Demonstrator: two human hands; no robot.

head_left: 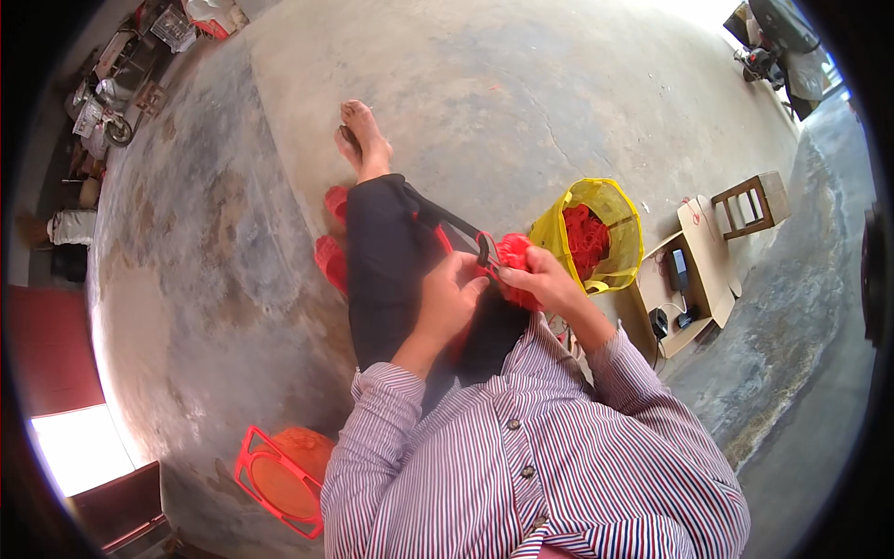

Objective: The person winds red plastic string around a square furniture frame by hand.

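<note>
My two hands work close together over my lap. My left hand (449, 296) has its fingers bent and closed at the end of a dark strip. What it pinches is too small to make out. My right hand (551, 279) is closed round the lower part of a red stringy bundle (512, 250), thumb toward the left hand. Between the hands shows a small dark and grey looped piece (487, 253), its kind unclear. A long black strap (442, 212) runs from it along my dark trouser leg, with a thin red strip (443, 238) beside it.
Right of my hands stands a yellow mesh basket (562, 244) holding red stringy material (587, 240). Beyond it are an opened cardboard box (712, 265) with dark devices and a wooden stool (759, 203). A red plastic stool (279, 480) is at lower left; red slippers (331, 261) lie by my leg.
</note>
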